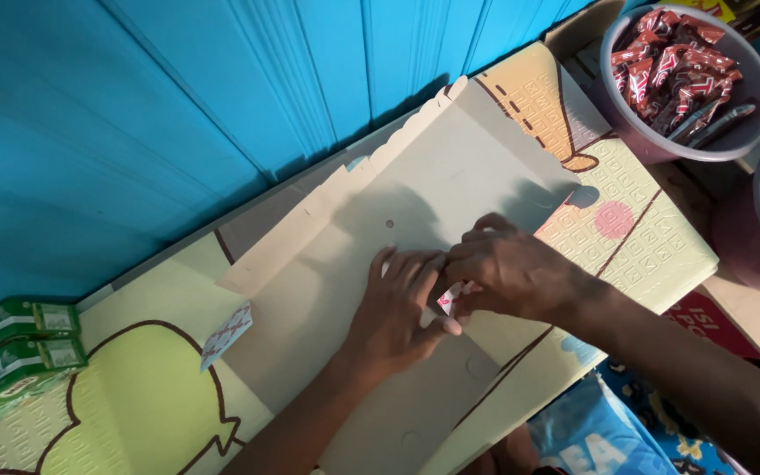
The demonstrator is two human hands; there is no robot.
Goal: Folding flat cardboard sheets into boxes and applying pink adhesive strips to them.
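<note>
Here, pinching small red-and-white sticker [447,299] between right hand [512,273] and left hand [398,317] fingers over flattened cardboard sheet [415,193]; best pressed flat, edges aligned.

The wall [178,97] is showing a bright blue colour with fine vertical ridges. The flat cardboard sheet [415,202] is looking plain beige. The mat [635,237] under it is showing pale yellow and cream areas with a pressed grid of small squares, brown outlines and one pink dot. The small card [226,334] is showing white with a red pattern. The packets [15,347] at the left edge are appearing green. The bowl [661,145] is appearing greyish purple, and the wrappers [670,62] inside it are showing red and dark brown. The cloth [591,435] below is showing light blue with white shapes.
</note>
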